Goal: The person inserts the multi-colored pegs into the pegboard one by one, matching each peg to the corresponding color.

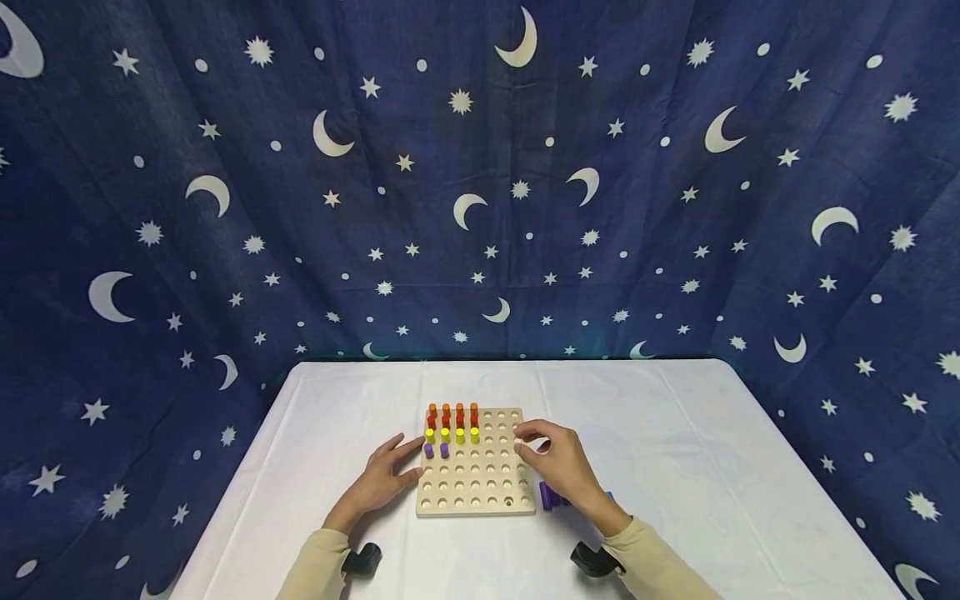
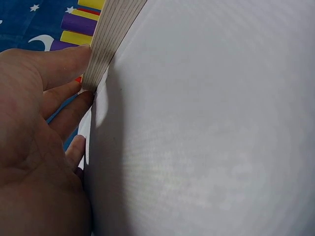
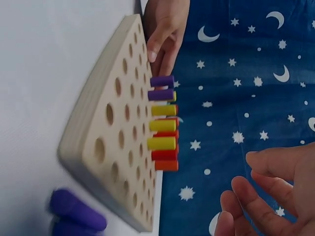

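Observation:
A square wooden pegboard point(image 1: 476, 512) lies flat on the table. Its far left part bears rows of orange pegs point(image 1: 446, 409), red pegs point(image 1: 446, 422) and yellow pegs point(image 1: 460, 436), with two purple pegs point(image 1: 444, 451) in the row nearer me. Along the board's left edge rests my left hand point(image 1: 384, 479), fingers spread and thumb against the side. My right hand point(image 1: 561, 458) hovers over the board's right edge, its thumb and fingers slightly bent and apart with nothing between them. Loose purple pegs point(image 3: 76, 211) lie on the table beside the board, partly covered by my right wrist in the head view.
A white cloth point(image 1: 360, 400) covers the table. Something blue point(image 1: 610, 495) peeks out from behind my right wrist. Beyond the table hangs a dark blue curtain point(image 1: 420, 292) with moons and stars. Each sleeve has a black wrist device point(image 1: 362, 560) near it.

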`<state>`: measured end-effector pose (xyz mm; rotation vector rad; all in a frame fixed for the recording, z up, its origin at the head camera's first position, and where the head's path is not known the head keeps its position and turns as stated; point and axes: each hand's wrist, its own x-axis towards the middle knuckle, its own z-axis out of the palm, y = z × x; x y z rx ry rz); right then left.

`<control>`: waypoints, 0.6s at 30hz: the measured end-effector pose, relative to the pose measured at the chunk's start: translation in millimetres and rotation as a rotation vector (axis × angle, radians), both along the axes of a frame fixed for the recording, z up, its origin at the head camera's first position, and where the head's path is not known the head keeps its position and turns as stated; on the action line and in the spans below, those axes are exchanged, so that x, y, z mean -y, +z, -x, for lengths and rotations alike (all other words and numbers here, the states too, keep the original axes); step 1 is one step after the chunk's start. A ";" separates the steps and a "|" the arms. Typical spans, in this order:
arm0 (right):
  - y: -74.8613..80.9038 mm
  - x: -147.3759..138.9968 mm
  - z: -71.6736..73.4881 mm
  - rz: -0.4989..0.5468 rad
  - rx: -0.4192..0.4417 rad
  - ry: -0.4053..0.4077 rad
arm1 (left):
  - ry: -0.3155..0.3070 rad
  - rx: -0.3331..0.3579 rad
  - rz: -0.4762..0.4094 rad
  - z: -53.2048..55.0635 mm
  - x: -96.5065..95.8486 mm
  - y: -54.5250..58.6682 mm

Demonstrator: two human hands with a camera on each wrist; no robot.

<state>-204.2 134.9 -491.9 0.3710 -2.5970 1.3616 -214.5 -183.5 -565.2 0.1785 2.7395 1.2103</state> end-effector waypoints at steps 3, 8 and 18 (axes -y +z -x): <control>-3.1 -9.1 -2.0 -0.008 -0.011 -0.005 | -0.001 -0.003 0.004 -0.4 -0.1 0.2; -10.2 -22.6 -5.4 -0.018 -0.035 -0.017 | 0.001 -0.008 0.011 -0.7 -0.5 0.1; -30.4 -46.1 -10.0 -0.092 0.085 -0.032 | 0.000 -0.012 0.004 0.2 -0.2 0.7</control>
